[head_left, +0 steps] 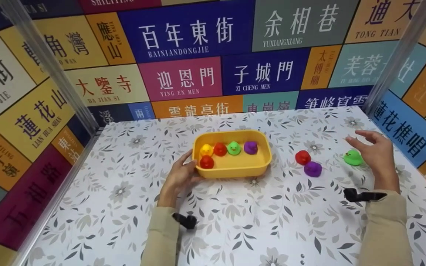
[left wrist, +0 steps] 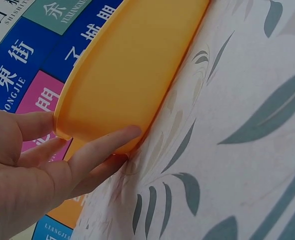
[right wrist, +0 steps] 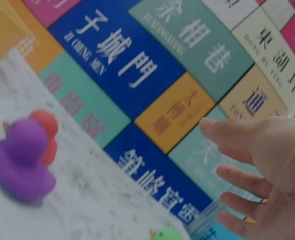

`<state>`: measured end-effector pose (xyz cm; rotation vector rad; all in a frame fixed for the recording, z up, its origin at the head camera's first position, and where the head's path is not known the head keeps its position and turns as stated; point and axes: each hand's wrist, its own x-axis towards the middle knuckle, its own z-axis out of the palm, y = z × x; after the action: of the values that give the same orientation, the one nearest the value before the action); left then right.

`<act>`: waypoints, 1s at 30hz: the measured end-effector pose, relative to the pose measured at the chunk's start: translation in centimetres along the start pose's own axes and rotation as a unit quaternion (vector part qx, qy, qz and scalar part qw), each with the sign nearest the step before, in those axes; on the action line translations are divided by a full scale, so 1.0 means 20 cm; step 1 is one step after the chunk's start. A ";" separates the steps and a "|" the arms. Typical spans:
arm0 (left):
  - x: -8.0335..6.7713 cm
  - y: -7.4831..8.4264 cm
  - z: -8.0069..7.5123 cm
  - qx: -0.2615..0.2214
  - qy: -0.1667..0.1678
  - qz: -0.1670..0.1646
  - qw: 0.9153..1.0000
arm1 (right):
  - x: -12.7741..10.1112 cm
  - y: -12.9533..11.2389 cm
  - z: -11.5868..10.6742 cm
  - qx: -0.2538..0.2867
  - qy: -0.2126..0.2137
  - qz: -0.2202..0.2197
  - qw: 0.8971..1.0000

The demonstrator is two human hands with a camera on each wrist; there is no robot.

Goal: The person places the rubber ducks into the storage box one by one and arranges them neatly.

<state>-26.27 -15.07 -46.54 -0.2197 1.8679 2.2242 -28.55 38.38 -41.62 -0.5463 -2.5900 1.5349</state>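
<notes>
At the left end of a yellow plastic tub (head_left: 235, 171), my left hand (head_left: 179, 174) holds the wall, fingers spread around the end. In the left wrist view, one finger lies along the tub's outer side. Inside are toy ducks: a yellow duck (head_left: 206, 150), two red ones, a green one (head_left: 234, 148) and a purple one (head_left: 250, 147). My right hand (head_left: 377, 153) is raised with nothing in it, fingers parted, close to a green duck (head_left: 352, 157) on the table. Left of that duck, a red duck (head_left: 303, 157) and a purple duck (head_left: 313, 169) sit close together.
The table (head_left: 235, 221) has a white leaf-and-flower cover. Behind it stands a wall (head_left: 183, 33) of coloured panels with Chinese lettering. Clear upright edge strips (head_left: 65, 81) mark the corners at left and right. A black strap device (head_left: 364, 195) is on each wrist.
</notes>
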 end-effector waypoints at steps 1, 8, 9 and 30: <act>0.00 0.00 0.00 0.000 0.000 0.002 1.000 | 0.01 0.02 0.00 0.007 0.002 0.009 1.000; 0.00 -0.01 0.00 -0.003 0.001 -0.005 1.000 | 0.06 0.12 0.01 0.049 0.014 0.056 0.997; 0.00 -0.01 0.00 -0.001 0.001 -0.004 1.000 | 0.06 0.14 0.02 0.049 0.015 0.058 0.997; 0.01 -0.01 0.00 0.011 0.007 0.007 1.000 | 0.08 0.31 0.07 0.073 -0.001 0.075 0.994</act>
<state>-26.39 -14.98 -46.72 -0.2204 1.9063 2.2149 -28.84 40.37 -47.86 -0.7388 -2.4624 1.7538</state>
